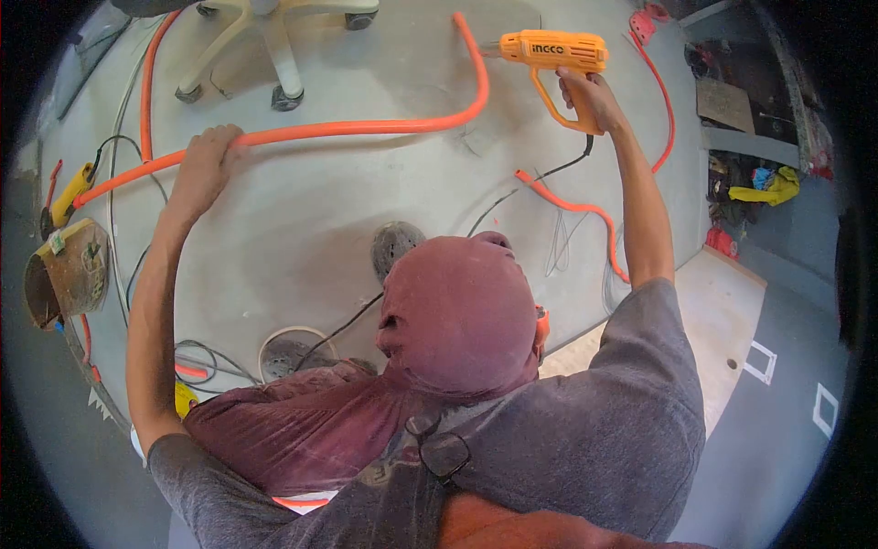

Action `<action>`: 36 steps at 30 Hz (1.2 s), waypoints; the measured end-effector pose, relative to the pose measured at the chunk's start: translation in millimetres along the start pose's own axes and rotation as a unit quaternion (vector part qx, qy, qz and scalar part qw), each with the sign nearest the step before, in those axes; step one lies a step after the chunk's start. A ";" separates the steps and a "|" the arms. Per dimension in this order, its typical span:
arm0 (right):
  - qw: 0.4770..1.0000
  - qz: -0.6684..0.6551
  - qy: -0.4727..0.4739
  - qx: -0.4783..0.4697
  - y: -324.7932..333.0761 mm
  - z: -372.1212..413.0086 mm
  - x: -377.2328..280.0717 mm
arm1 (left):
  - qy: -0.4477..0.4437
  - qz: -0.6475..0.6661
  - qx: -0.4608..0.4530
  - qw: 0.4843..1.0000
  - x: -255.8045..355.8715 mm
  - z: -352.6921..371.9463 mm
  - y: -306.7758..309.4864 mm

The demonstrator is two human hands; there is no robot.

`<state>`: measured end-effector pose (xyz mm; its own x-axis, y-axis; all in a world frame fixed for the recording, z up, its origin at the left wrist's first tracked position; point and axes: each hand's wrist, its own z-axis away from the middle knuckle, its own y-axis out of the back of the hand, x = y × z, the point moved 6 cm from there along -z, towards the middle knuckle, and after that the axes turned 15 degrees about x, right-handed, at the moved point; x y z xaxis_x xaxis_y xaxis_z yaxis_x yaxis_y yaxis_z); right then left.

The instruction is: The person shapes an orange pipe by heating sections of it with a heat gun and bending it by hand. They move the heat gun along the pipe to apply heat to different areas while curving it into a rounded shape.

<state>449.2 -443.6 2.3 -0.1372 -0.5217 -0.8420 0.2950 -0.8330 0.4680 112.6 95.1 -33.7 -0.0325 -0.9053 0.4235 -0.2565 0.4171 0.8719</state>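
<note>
Well, nozzle risk: from my remote seat, I judged that the metal nozzle (pixel 493 49), so near the bend, could have scorched or flattened the orange pipe (pixel 366 126) if it was hot and lingered on one spot.
Grip risk: only the left hand (pixel 208 165) steadied the pipe, well apart from the bend; a slip, I thought, could have let the free end swing into the nozzle.
Cord risk: the black cord (pixel 578 156) passed just beside the tip of a loose orange piece (pixel 576 207), and a snag there could have tugged the aim off.
Pipe direction: its long axis ran mostly left to right, rising slightly, then curved sharply so the free end pointed away from the person.
Pipe place: across the grey floor (pixel 302 220), ahead of the person, below the chair base (pixel 274 50) in my view.
Left fingers: curled over the pipe.
Right fingers: the right hand (pixel 590 99) gripped the handle of the heat gun (pixel 562 48), aimed left.
Nozzle gap: from overhead, I couldn't tell touching from just apart.
</note>
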 end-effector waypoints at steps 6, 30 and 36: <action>0.993 0.097 0.027 0.056 -10.0 1.8 -12.2 | -0.025 -0.026 0.017 0.999 -7.6 -11.6 11.9; 0.980 0.191 0.039 -0.043 -50.3 89.8 -13.0 | -0.169 -0.136 0.089 0.972 20.3 -24.1 38.7; 0.978 0.203 0.041 -0.031 -62.7 110.3 -5.8 | -0.140 -0.169 0.047 0.974 9.4 -17.0 23.0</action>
<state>327.1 -408.7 7.4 0.0793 -0.7883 -0.6101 0.3665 -0.5461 0.7533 122.9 97.6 -5.5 -0.1898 -0.9816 0.0200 -0.3859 0.0933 0.9178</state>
